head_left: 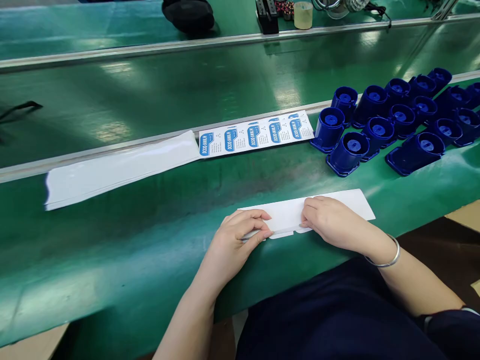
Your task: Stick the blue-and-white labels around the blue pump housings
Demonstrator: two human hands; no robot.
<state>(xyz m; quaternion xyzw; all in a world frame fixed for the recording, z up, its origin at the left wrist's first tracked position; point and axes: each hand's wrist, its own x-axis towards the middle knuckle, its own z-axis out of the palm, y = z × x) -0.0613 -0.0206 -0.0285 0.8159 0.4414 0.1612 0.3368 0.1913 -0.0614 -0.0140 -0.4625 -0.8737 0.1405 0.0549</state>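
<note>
A long blank white sheet [287, 216] lies on the green bench in front of me. My left hand [240, 234] pinches its near edge toward the left end, thumb below and fingers curved above. Closer to the sheet's middle, my right hand [332, 220] has its fingers closed on the same near edge. Small white flaps stick out along that edge between the two hands. Farther back lies a strip of printed blue-and-white labels [257, 135], beside a stack of blank white sheets [123, 164] at the left.
Several dark blue plastic cups [348, 152] with square bases stand in rows at the right. A metal rail [157, 48] runs across the back. Beyond it are a tape roll [303, 16], a black holder [267, 17] and a black bag-like object [187, 15].
</note>
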